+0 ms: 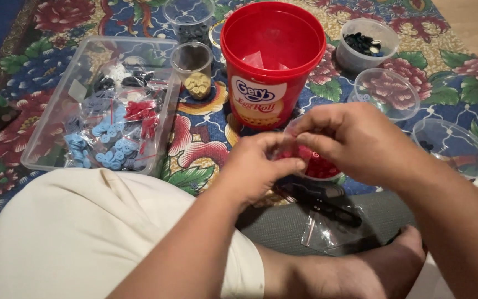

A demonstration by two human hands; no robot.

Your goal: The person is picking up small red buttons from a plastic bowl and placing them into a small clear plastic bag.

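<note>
Both hands pinching red-button bag

A small clear plastic bag of red buttons is pinched between both hands just in front of a tall red tub. The bag is mostly hidden by the fingers; its top edge sits between the thumbs, and the buttons bulge at its lower right, over a clear bowl.

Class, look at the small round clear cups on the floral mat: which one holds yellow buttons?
The small clear cup just left of the red bucket, beside the rectangular clear tray. Its bottom shows yellow buttons; the far-right tub holds dark ones.
</note>
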